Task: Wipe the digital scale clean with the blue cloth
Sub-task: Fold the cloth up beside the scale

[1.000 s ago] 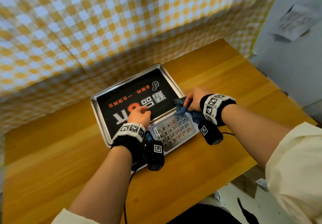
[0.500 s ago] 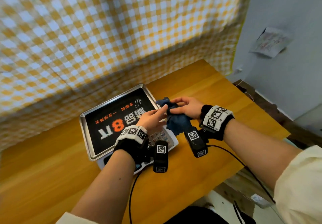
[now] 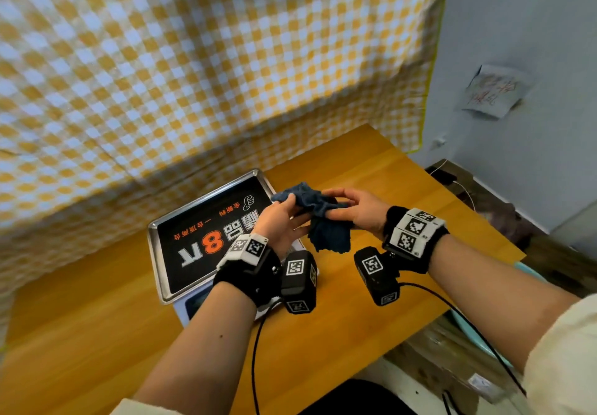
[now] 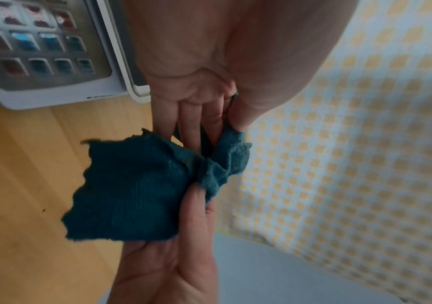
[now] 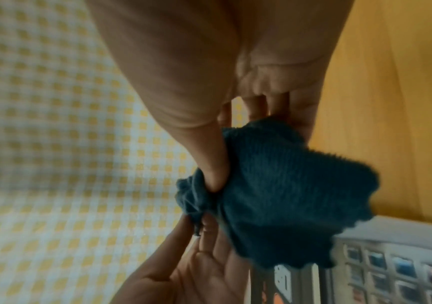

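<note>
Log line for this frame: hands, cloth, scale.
left hand: pinches blue cloth | right hand: pinches cloth | cloth: lifted off digital scale

A yellow-and-white checked curtain (image 3: 193, 69) is hanging across the back from 9 to 1 o'clock, draping behind the wooden bench (image 3: 371, 169). At 2 o'clock a grey-blue wall (image 3: 517, 20) is carrying a crumpled paper note (image 3: 492, 91). Soft, even light is falling.
</note>
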